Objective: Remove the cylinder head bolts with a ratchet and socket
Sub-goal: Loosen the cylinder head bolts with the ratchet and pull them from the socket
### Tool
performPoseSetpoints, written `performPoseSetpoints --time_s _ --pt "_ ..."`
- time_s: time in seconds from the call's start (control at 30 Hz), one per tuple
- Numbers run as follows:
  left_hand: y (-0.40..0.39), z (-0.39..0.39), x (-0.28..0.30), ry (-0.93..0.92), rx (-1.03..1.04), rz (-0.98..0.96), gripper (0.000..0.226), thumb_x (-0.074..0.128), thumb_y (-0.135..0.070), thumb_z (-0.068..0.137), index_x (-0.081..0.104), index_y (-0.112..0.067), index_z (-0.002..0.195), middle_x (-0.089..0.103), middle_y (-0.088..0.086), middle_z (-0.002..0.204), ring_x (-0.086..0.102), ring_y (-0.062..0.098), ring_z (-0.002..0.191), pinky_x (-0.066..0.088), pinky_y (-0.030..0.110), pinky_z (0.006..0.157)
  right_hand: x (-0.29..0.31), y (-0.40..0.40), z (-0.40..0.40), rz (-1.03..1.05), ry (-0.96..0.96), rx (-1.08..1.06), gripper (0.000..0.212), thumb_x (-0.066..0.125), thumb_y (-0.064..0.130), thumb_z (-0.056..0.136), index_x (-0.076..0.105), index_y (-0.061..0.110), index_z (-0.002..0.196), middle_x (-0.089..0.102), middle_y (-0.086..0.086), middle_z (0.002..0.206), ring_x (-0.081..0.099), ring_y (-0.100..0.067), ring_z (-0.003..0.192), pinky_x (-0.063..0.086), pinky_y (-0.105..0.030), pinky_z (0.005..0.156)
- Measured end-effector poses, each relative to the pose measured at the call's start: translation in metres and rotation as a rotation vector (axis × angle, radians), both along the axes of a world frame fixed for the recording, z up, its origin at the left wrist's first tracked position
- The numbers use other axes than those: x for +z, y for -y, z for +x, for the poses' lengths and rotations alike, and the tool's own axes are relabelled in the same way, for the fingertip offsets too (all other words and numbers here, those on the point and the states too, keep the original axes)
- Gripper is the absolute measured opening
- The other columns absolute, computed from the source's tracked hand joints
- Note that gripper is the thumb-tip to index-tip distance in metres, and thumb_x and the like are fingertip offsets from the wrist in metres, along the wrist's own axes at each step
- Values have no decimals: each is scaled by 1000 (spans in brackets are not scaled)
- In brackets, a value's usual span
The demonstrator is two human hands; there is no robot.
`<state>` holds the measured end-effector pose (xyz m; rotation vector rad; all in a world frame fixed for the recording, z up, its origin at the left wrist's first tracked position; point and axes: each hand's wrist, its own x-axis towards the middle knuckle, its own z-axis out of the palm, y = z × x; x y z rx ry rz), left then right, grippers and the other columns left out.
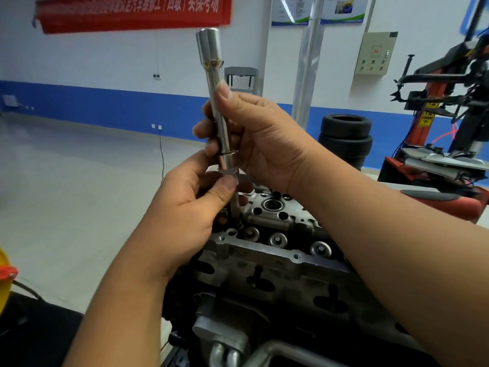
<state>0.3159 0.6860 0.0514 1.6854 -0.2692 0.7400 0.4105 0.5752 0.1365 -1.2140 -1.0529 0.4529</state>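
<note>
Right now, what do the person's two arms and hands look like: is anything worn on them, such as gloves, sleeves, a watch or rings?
Both are bare. The left hand and the right hand wear no gloves, and no ring shows on the visible fingers. Both forearms are uncovered up to the picture's edge: no sleeve, watch, bracelet or marking is in view.

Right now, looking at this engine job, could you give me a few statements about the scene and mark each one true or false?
1. Both hands hold the long metal tool. True: the right hand grips its shaft, the left hand pinches its lower end.
2. The tool lies flat on the cylinder head. False: it stands nearly upright above it.
3. Tires are stacked behind. True.
4. The wall banner is green. False: it is red.
</note>
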Motion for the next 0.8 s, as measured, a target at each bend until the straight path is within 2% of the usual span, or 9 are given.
performPoseSetpoints --time_s 0.1,0.2,0.3,0.4,0.47,0.53,0.57,0.7,0.8 --pt "0 0 0 17 55 -2 29 62 -17 101 68 -39 119 81 1 98 79 23 92 61 34 76 0 -1 0 -18 -2 -3 29 59 39 100 72 14 92 75 -6 85 68 -16 66 56 -31 65" --pt "5 3 -1 46 104 -22 30 67 -18 95 69 -40 115 81 -1 97 80 23 89 61 47 88 -1 0 -1 -15 -26 -8 24 64 38 95 70 15 96 74 -5 85 68 -17 66 56 -33 70" --pt "6 3 0 63 92 -25 36 67 -24 88 70 -52 110 81 -5 101 79 22 91 61 50 90 -3 0 -2 33 -47 1 12 66 28 95 63 16 92 74 -7 83 67 -18 62 56 -30 61" --pt "2 4 0 36 10 7 41 63 -25 94 66 -55 121 80 -5 111 78 23 100 59 52 93 -2 0 -1 46 -21 -27 16 66 25 97 59 16 85 74 -8 85 66 -18 62 55 -28 57" --pt "0 4 0 7 -36 28 43 59 -24 96 62 -50 130 79 -2 112 77 24 101 61 46 87 -1 0 -1 40 7 -31 19 65 24 98 60 15 83 75 -8 85 68 -18 62 54 -28 56" --pt "1 3 0 3 -8 22 44 59 -23 95 59 -43 134 80 1 102 79 25 91 62 31 71 0 0 -1 24 35 -31 20 64 24 100 60 13 84 75 -9 85 70 -19 65 55 -29 59" --pt "2 3 0 13 20 12 45 61 -22 93 60 -40 134 79 2 98 79 25 87 62 28 69 0 -1 -1 20 38 -22 20 63 24 101 59 12 86 76 -10 86 70 -19 65 56 -29 61" --pt "6 2 -1 50 82 -12 43 68 -6 97 65 -32 131 80 0 97 79 27 83 66 39 82 0 -2 -1 25 7 14 20 61 26 102 62 10 90 76 -10 88 71 -19 66 57 -31 63" --pt "6 2 -1 59 123 3 45 69 0 97 71 -34 125 81 0 89 79 25 79 65 41 82 -1 -1 -1 45 -29 10 16 63 27 99 64 12 94 76 -9 90 71 -20 66 57 -31 63"
